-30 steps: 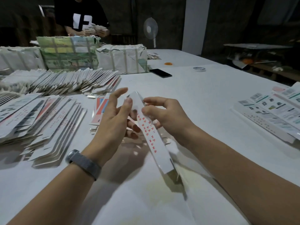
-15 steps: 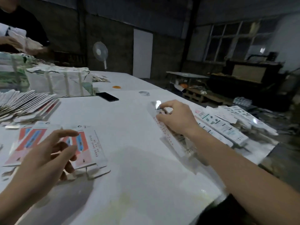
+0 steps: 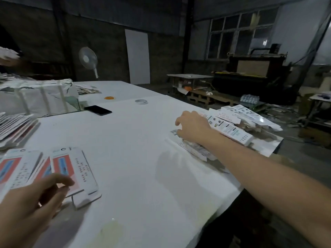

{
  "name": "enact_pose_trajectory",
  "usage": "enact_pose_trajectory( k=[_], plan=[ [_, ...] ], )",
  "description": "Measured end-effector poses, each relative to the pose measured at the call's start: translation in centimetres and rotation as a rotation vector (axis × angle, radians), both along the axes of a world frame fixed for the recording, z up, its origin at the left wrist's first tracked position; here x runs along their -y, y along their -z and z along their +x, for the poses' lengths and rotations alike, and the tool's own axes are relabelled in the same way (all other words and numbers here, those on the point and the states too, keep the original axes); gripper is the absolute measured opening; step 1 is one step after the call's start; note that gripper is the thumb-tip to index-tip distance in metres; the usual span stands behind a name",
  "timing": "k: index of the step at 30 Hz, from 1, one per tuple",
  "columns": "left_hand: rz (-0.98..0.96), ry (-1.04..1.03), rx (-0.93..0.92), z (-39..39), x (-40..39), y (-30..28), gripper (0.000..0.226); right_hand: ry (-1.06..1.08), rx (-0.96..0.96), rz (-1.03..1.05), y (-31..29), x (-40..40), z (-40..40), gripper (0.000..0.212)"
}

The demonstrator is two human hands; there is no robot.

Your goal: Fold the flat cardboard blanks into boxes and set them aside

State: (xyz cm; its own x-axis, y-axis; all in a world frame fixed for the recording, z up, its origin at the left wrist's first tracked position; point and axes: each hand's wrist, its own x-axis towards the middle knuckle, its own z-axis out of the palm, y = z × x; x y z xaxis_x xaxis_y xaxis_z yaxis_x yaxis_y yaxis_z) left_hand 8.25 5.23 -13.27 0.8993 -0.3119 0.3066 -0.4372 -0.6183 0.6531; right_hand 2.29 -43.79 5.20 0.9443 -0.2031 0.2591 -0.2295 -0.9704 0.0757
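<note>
1. On the white table [image 3: 136, 149] a black phone [image 3: 98, 110] lies near a strapped, wrapped bundle [image 3: 35, 97]; further back sit a roll of clear tape [image 3: 141, 101] and a small orange ring [image 3: 109, 98]. A standing fan [image 3: 88, 59] is behind the far edge.
2. Fanned stacks of flat blanks [image 3: 14, 126] lie at the left edge.
3. A red-and-white flat blank [image 3: 75, 169] lies near the front left, overlapping others beside it.
4. Folded boxes [image 3: 231, 126] are piled at the table's right edge.
5. The right hand [image 3: 192, 125] reaches across to that pile, palm down, fingers bent over a long folded box [image 3: 193, 149] lying beneath the wrist; whether it grips it I cannot tell.
6. The left hand [image 3: 30, 206] hovers over the near end of the blank, fingers loosely curled, holding nothing.
</note>
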Motion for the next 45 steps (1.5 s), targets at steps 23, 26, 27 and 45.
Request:
enact_pose_trajectory(
  k=[23, 26, 27, 45],
  plan=[
    [0.534, -0.003, 0.311, -10.1, 9.5, -9.7, 0.018, -0.718, 0.327, 1.069, 6.8, -24.7, -0.2, 0.015],
    [0.593, -0.007, 0.336, -10.0, 9.6, -9.8, 0.032, -0.697, 0.350, 1.154, 6.5, -24.4, 0.1, 0.019],
    [0.619, -0.010, 0.359, -10.0, 9.6, -9.8, 0.035, -0.687, 0.350, 1.159, 6.4, -24.4, 0.2, 0.019],
    [-0.102, -0.167, 0.820, -10.1, 9.1, -11.9, 0.015, -0.795, 0.339, 1.530, 4.7, -23.9, -0.2, 0.035]
  ],
)
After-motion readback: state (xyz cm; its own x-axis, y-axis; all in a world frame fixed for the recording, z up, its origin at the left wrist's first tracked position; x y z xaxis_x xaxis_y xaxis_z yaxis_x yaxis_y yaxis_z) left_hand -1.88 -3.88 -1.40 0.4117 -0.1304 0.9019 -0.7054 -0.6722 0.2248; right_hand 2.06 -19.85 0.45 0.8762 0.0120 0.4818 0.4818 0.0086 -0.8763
